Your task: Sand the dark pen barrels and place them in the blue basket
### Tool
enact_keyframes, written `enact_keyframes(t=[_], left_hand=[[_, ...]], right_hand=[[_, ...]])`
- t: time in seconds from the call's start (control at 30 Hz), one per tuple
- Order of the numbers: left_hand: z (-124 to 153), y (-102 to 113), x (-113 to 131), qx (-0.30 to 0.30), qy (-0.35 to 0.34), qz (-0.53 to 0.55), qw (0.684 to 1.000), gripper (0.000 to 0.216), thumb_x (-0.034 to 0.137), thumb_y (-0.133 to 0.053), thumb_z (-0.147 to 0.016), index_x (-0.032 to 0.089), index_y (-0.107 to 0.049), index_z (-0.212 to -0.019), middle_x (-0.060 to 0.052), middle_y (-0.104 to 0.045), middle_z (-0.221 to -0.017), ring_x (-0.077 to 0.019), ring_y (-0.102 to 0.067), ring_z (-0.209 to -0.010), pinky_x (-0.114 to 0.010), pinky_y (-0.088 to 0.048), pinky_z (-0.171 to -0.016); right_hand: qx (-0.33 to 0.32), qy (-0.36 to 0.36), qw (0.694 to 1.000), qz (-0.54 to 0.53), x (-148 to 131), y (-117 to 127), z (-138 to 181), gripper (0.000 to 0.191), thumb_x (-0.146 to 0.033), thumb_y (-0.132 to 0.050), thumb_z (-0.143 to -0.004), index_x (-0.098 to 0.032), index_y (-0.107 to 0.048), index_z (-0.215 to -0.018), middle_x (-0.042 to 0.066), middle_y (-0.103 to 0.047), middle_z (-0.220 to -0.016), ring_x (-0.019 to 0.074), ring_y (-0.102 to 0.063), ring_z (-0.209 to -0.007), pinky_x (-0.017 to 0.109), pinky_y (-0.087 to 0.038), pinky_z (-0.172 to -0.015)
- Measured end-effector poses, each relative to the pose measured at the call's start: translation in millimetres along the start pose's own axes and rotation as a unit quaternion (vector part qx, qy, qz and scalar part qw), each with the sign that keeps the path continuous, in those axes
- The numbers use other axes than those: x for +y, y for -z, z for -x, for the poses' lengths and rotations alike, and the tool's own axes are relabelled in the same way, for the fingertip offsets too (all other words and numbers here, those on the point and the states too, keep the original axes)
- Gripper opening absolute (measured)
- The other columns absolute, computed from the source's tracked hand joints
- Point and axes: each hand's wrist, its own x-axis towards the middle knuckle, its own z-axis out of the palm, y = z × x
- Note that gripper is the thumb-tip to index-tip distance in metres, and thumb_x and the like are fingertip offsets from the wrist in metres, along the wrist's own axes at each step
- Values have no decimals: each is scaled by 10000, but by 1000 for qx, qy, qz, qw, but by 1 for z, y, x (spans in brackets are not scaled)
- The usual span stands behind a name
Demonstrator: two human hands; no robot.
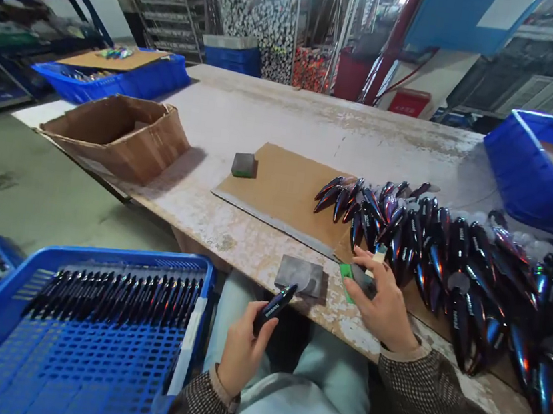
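Observation:
My left hand (245,345) is closed around a dark glossy fishing lure body (275,309) with white lettering, its tip pointing up and right with a clear lip at the end. Just beyond that tip lies a flat grey block (293,271) at the table's edge. On the right, my right hand (384,302) curls its thumb and fingers around a grey block with a green side (347,276). A small pale piece (378,256) shows by its fingers. Next to this hand spreads a big pile of similar dark lures (432,253), with clear lips, lying on cardboard.
A blue crate (114,255) at lower left holds a row of dark lures. On the worn table (288,111) are a cardboard sheet (289,185), another grey block (244,165), an open carton (163,143) and blue bins (517,169) (140,86). A person stands far back left.

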Motion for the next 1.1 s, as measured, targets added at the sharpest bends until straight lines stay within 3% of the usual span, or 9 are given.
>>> enact_keyframes(t=[0.33,0.77,0.97,1.1], left_hand=[[4,-11,-9,-30,20,-1,999,223,364,-496,-977,221,-540,-1141,-44,-706,-935,-205,-686,-804,-302,-504,-699],[7,-19,-11,-62,30,-38,997,216,311,-474,-976,226,-537,-1164,-43,-730,-932,-198,-709,-764,-277,-493,-638],[3,-14,3,-76,-6,-15,997,383,387,-442,-1003,245,-449,-1359,-69,-726,-1142,-211,-731,-903,-308,-557,-754],[-3,-15,6,-72,-32,-36,996,388,390,-413,-1018,270,-447,-1385,-54,-724,-1178,-219,-724,-988,-304,-569,-792]], right_hand=[[-9,18,998,-56,-18,-41,-27,274,-427,-557,-961,-219,-578,-1139,124,-584,-1322,302,-511,-1248,513,-402,-1069],[-43,96,994,35,-24,-70,-35,266,-421,-544,-994,-228,-589,-1171,77,-564,-1373,326,-472,-1247,532,-368,-1067],[-62,126,987,83,-22,-71,-37,271,-414,-532,-1011,-217,-585,-1189,77,-560,-1380,338,-448,-1278,526,-344,-1064],[-59,119,988,84,-23,-75,-40,261,-415,-528,-1013,-223,-586,-1181,74,-577,-1357,329,-464,-1258,513,-355,-1054]])
